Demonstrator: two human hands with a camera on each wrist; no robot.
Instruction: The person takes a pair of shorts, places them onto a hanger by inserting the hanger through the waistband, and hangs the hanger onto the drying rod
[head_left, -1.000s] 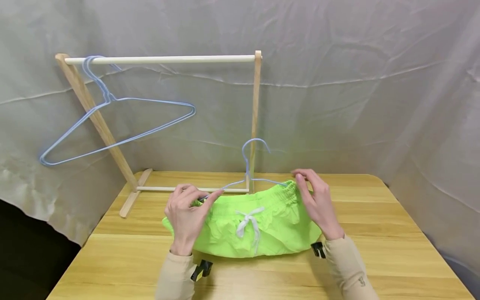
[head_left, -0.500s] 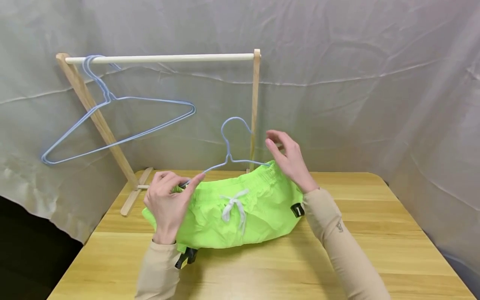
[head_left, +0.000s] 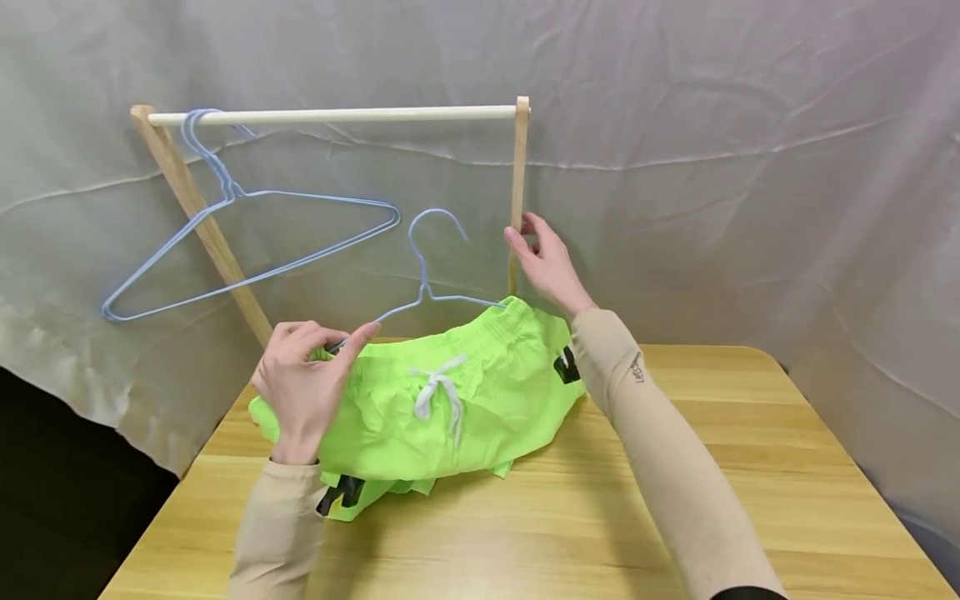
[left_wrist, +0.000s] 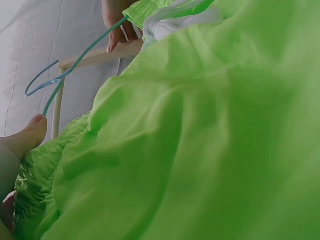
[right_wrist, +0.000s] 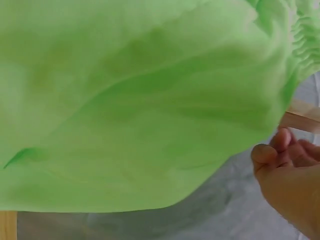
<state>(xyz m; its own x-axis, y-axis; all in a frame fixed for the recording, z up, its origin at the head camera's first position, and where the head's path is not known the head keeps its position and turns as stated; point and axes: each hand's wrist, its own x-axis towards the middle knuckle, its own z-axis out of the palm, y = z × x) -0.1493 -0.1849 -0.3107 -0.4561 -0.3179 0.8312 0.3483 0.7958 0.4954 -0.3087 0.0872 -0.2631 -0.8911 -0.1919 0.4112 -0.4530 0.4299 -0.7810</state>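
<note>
Shorts on hanger, lifted over table.
L hand pinches waistband w/ hanger; R hand fingers loosely curled, empty, by rack.

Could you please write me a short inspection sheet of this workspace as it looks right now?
Surface: light wooden table, bare grain showing at right.
Job's things: bright green shorts with white drawstring on a blue wire hanger, lifted partly off the table.
Clutter: second blue wire hanger hanging on the wooden clothes rack.
Hands: left hand pinches the shorts' waistband and hanger end; right hand near the rack's upright post, fingers loosely curled, contact unclear.
Cables: nothing seen.
Surroundings: wrinkled grey fabric backdrop.
</note>
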